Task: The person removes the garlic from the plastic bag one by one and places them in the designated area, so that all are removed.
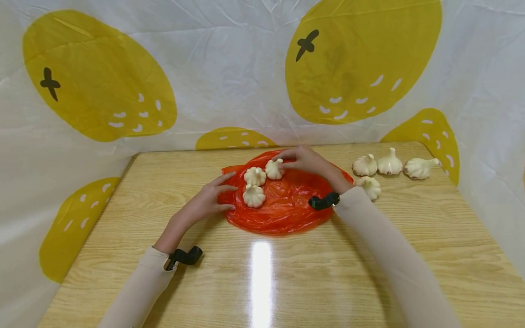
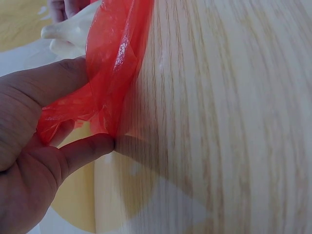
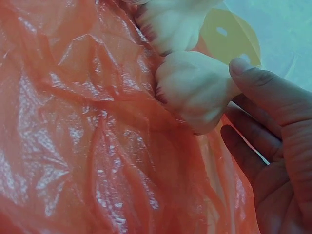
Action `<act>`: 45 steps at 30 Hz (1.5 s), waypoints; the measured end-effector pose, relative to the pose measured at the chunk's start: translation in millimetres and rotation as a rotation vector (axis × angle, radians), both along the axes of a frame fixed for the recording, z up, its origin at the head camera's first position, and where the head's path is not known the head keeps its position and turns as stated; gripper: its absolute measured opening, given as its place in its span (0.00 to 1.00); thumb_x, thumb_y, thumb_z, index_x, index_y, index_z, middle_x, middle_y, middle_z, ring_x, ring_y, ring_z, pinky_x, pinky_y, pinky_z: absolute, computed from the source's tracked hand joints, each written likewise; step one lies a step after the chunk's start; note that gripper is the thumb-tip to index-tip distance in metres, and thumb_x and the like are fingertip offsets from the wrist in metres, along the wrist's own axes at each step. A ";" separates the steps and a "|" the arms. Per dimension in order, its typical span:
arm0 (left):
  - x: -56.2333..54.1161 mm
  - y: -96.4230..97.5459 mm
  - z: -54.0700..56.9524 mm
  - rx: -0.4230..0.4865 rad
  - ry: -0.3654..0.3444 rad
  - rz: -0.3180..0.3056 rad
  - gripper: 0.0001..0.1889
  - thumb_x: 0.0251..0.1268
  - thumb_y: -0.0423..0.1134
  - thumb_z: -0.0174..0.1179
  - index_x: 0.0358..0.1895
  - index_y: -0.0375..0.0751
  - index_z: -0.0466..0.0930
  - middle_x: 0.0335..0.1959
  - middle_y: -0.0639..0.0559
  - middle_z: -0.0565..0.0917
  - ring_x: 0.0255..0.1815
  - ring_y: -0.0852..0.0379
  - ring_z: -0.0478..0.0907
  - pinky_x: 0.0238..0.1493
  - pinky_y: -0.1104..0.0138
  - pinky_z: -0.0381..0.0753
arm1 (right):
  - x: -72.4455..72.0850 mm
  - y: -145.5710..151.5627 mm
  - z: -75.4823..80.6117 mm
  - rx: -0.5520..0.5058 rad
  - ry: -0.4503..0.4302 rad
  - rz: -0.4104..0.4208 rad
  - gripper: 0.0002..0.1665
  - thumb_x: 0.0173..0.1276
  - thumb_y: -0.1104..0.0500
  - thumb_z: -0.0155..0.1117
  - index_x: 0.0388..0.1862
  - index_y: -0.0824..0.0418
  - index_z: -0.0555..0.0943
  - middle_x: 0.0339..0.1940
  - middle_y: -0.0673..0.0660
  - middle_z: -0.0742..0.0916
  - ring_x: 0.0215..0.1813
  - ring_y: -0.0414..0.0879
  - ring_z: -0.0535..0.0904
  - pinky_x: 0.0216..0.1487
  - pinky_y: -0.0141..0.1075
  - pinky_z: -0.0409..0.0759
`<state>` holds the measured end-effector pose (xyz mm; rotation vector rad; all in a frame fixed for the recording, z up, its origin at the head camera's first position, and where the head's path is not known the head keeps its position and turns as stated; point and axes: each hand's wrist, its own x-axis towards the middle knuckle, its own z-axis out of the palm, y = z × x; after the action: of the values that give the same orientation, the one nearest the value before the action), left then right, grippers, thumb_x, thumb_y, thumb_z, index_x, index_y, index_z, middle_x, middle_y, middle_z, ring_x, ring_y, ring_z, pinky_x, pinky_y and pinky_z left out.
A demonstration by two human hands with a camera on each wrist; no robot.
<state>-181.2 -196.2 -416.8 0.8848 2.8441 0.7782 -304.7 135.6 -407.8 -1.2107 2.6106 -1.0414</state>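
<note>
A crumpled red plastic bag (image 1: 283,218) lies flat on the table, with three garlic bulbs on its left half. My right hand (image 1: 305,161) reaches over the bag's far side and pinches the stem of the rearmost garlic bulb (image 1: 274,169). In the right wrist view the thumb lies against that bulb's (image 3: 195,90) stem. Two more garlic bulbs (image 1: 255,176) (image 1: 254,196) sit close beside it. At the bag's left edge my left hand (image 1: 209,200) has its fingers spread. The left wrist view has the red bag's (image 2: 117,63) edge between thumb and fingers, which stand wide apart.
Several other garlic bulbs (image 1: 389,162) stand at the back right of the wooden table (image 1: 205,282), one partly behind the right sleeve (image 1: 381,237). A white curtain (image 1: 229,59) with yellow fruit prints hangs behind the table and along its sides.
</note>
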 end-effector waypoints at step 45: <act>-0.9 -1.4 -0.7 0.001 -0.022 0.014 0.26 0.58 0.36 0.75 0.60 0.31 0.82 0.80 0.40 0.60 0.77 0.35 0.60 0.75 0.46 0.64 | 49.4 25.5 38.0 -0.107 0.025 0.138 0.16 0.75 0.62 0.64 0.58 0.57 0.86 0.54 0.51 0.90 0.56 0.43 0.84 0.55 0.30 0.80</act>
<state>-182.2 -197.6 -417.5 0.8522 2.8340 0.7853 -255.2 161.1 -369.9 -1.4128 2.4756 -1.1593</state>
